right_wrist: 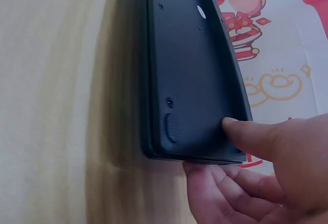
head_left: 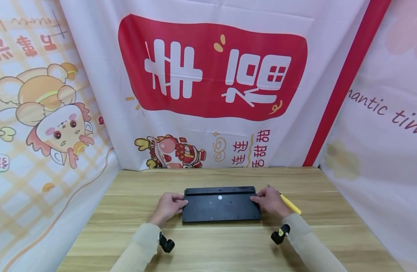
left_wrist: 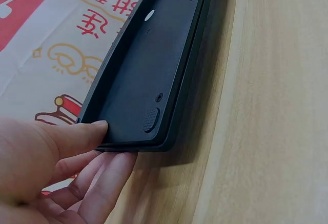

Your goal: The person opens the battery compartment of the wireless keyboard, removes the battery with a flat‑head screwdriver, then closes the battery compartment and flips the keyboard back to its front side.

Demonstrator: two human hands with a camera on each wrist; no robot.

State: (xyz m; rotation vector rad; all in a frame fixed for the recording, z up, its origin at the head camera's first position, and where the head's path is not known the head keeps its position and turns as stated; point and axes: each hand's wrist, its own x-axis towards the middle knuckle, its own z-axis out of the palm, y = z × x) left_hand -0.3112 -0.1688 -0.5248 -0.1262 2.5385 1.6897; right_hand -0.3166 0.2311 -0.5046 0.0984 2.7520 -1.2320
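A black keyboard [head_left: 222,209] is held underside up over the wooden table, with screws, rubber feet and a small round white sticker [head_left: 220,197] showing. At its left end my left hand [head_left: 169,207] pinches the edge. In the left wrist view the thumb [left_wrist: 82,138] lies on the underside and the fingers are beneath. My right hand [head_left: 272,202] grips the opposite end the same way, with its thumb [right_wrist: 251,136] on top in the right wrist view. Shadow shows under the near edge in both wrist views. The key side is hidden.
A slim tool with a yellow handle [head_left: 290,204] lies on the table just right of my right hand, partly hidden by it. Printed cloth [head_left: 211,128] hangs behind the wooden table [head_left: 222,249] and along both sides.
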